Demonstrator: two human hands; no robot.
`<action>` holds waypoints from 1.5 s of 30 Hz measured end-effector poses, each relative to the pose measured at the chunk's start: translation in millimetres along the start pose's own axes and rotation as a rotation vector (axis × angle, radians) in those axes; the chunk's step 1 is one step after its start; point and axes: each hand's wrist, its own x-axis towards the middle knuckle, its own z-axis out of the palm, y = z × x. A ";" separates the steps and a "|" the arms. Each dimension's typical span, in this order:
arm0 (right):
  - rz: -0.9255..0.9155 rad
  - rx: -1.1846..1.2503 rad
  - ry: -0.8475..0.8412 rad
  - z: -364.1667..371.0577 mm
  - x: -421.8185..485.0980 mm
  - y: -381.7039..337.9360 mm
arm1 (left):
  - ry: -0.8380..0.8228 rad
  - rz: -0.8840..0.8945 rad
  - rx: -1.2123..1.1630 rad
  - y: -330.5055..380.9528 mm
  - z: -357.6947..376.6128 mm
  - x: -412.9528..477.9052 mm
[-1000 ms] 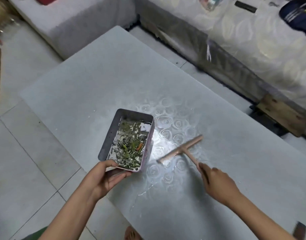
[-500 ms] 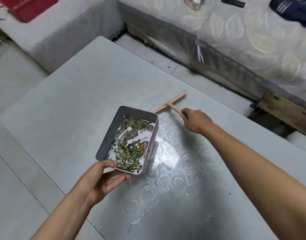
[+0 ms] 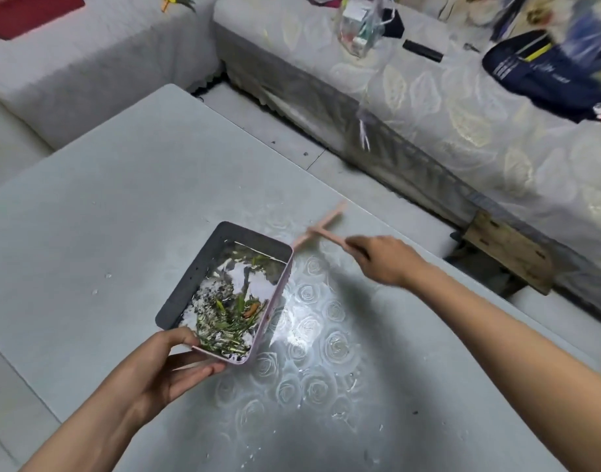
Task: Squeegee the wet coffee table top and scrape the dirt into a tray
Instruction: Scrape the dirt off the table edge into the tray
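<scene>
One rectangular tray (image 3: 189, 284), grey inside with a pink outer wall, is tilted over the grey coffee table top (image 3: 105, 216). The left hand (image 3: 163, 369) grips its near corner, thumb on the rim and fingers beneath. The tray holds green scraps, one orange piece and water.

One pink T-shaped plastic squeegee (image 3: 321, 227) lies beyond the tray's far corner, near the table's far edge. The right hand (image 3: 380, 260) is closed round its handle. Motion blur hides whether the blade touches the surface.

Count: two hands, both occupied.
</scene>
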 end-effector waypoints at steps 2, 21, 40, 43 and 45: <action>-0.007 0.007 -0.004 -3.8 51.9 -7.9 | 0.009 0.014 0.012 1.3 -1.2 5.7; 0.064 0.068 0.005 21.5 -80.2 -8.8 | 0.019 -0.020 0.030 -11.9 -33.6 -4.0; -0.048 0.149 -0.055 57.3 70.0 -114.4 | 0.158 0.019 -0.148 -34.8 -142.5 8.0; 0.057 0.298 -0.092 71.8 9.5 -78.5 | 0.174 0.034 -0.188 -43.4 -153.0 7.8; 0.096 0.310 -0.131 80.3 -24.9 -68.7 | 0.193 0.026 -0.225 -50.6 -159.9 7.3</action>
